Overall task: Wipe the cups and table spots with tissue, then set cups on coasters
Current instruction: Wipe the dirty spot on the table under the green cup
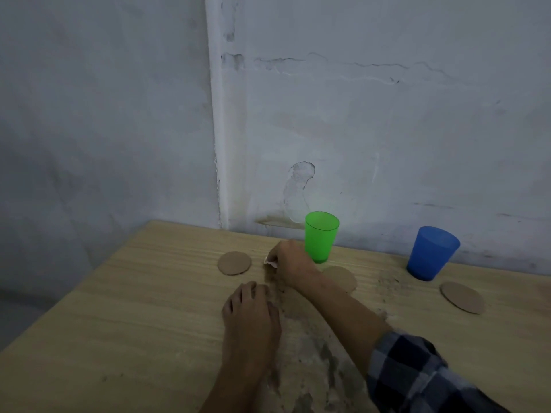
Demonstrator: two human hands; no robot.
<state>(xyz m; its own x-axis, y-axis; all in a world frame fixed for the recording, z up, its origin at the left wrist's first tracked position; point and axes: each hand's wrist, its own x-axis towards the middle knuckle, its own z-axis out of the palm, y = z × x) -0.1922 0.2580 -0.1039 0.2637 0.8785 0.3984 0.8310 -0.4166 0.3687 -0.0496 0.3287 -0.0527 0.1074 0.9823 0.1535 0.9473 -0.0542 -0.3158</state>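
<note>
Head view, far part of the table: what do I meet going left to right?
From the left: left coaster → tissue pinched in the right hand → green cup → blue cup → right coaster. The middle coaster overlaps the green cup, so it is left out.

Beyond the fingers (pixel 247 293), a cracked, patchy whitewashed wall (pixel 387 129) backs the stained, light-wood worktop (pixel 134 308); the light is dim.

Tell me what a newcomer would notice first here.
The bright green cup stands upright near the wall, the blue cup to its right, both off the brown coasters. Left of the green cup, the right hand pinches a white tissue. A grey dirty streak crosses the table.
</note>
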